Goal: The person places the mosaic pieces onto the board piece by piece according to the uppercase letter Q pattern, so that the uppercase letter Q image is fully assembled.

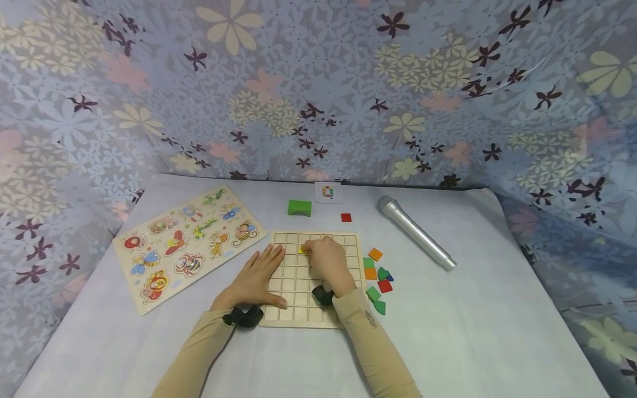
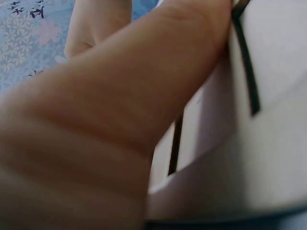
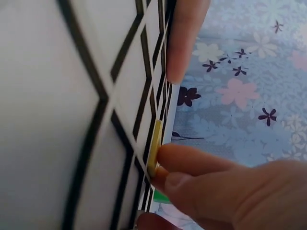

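Note:
A wooden grid board [image 1: 301,301] lies flat in front of me, ruled into square cells. My left hand [image 1: 255,281] rests on its left side with fingers spread and the thumb along the lower cells. Over the upper middle of the grid, my right hand [image 1: 329,262] pinches a small yellow tile [image 1: 301,250] between thumb and fingers. Seen from the right wrist, the yellow tile [image 3: 154,151] stands at the fingertips, right at the grid lines. In the left wrist view the left thumb [image 2: 124,72] crosses the board's edge and hides much of the grid.
Several loose tiles, such as a red tile [image 1: 385,286] and an orange tile [image 1: 375,254], lie right of the board. Behind it are a green block [image 1: 300,207], a red square [image 1: 346,218] and a pattern card [image 1: 338,196]. An insect puzzle [image 1: 166,226] lies left, a silver microphone [image 1: 418,235] right.

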`<state>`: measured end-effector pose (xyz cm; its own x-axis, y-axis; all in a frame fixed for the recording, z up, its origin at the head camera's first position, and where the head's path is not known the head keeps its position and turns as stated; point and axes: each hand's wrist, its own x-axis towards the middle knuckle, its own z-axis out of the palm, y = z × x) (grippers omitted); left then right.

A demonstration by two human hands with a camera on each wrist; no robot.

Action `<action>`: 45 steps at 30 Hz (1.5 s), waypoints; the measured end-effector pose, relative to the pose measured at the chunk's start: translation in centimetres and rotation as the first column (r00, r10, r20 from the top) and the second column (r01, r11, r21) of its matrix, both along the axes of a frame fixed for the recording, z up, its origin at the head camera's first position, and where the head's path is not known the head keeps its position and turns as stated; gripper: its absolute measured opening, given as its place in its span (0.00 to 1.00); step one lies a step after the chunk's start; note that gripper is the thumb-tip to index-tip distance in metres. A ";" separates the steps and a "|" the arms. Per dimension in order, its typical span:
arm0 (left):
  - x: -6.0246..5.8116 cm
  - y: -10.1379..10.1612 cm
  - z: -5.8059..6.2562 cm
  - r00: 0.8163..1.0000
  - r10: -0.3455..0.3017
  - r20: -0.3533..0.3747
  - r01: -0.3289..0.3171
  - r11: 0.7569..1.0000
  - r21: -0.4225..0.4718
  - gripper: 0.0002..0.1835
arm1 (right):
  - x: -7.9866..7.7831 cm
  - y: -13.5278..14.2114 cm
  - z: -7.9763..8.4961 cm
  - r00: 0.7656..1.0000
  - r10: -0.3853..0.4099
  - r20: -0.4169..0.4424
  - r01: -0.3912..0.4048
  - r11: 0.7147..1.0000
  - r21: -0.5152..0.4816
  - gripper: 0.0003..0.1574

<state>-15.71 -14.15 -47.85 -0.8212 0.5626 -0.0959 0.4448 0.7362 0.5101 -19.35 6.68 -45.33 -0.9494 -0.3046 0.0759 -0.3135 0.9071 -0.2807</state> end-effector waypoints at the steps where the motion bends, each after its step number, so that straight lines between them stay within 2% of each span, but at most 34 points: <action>1: 0.0 0.0 0.0 1.000 0.003 -0.001 -0.003 1.000 -0.004 0.68 | -0.1 0.1 0.1 1.000 0.006 0.007 -0.006 1.000 -0.006 0.14; 3: -0.1 0.2 -0.1 1.000 0.008 -0.005 -0.008 1.000 -0.013 0.68 | -0.7 0.6 0.2 0.999 0.022 0.030 -0.020 0.999 -0.039 0.14; 5: -0.1 0.3 -0.3 1.000 0.010 -0.005 -0.010 1.000 -0.015 0.67 | -1.6 1.8 0.1 0.998 0.029 0.063 -0.022 0.993 -0.119 0.14; 7: -0.2 0.5 -0.4 1.000 0.006 0.001 -0.006 1.000 -0.014 0.67 | -3.0 3.4 -0.1 0.993 0.015 0.117 0.013 0.972 -0.233 0.14; 10: -0.1 0.6 -0.5 1.000 -0.001 0.005 0.001 1.000 0.003 0.67 | -5.3 6.1 -0.8 0.985 -0.033 0.171 0.091 0.933 -0.347 0.18; 13: 0.0 0.5 -0.7 1.000 0.003 0.013 -0.002 1.000 -0.008 0.69 | -6.9 8.2 -1.5 0.980 -0.060 0.192 0.122 0.935 -0.334 0.24; 16: 0.1 0.3 -0.8 1.000 0.005 0.012 -0.005 1.000 -0.013 0.69 | -7.6 9.5 -2.0 0.977 -0.071 0.202 0.131 0.945 -0.300 0.27; 19: 0.1 0.1 -0.8 1.000 0.001 0.005 -0.001 1.000 -0.013 0.68 | -7.6 10.0 -2.4 0.971 -0.098 0.220 0.168 0.929 -0.329 0.23; 26: 0.0 -0.3 -0.6 1.000 0.001 -0.005 -0.002 1.000 -0.008 0.69 | -7.1 9.6 -2.9 0.974 -0.186 0.131 0.224 0.880 -0.420 0.13; 31: 0.1 -0.2 -0.7 1.000 -0.005 0.002 0.005 1.000 0.008 0.69 | -6.6 9.8 -3.4 0.951 -0.276 0.142 0.310 0.824 -0.474 0.14; 34: 0.2 -0.1 -0.8 1.000 -0.012 0.004 0.012 1.000 -0.006 0.69 | -5.8 10.1 -3.7 0.933 -0.321 0.162 0.357 0.776 -0.519 0.13; 37: 0.2 0.0 -0.7 1.000 -0.014 -0.002 0.014 1.000 -0.013 0.68 | -5.0 10.1 -3.6 0.925 -0.345 0.158 0.371 0.730 -0.574 0.12; 41: -0.1 -0.1 -0.4 1.000 -0.004 -0.005 0.004 1.000 -0.023 0.68 | -4.6 9.2 -2.5 0.929 -0.308 0.207 0.366 0.668 -0.648 0.12; 43: -0.1 -0.1 -0.4 1.000 -0.001 -0.001 0.001 1.000 -0.027 0.68 | -4.5 8.5 -2.1 0.929 -0.237 0.286 0.371 0.641 -0.673 0.12; 45: -0.1 0.0 -0.5 1.000 0.000 0.003 0.000 1.000 -0.021 0.68 | -4.3 7.7 -1.9 0.913 -0.141 0.383 0.385 0.609 -0.693 0.12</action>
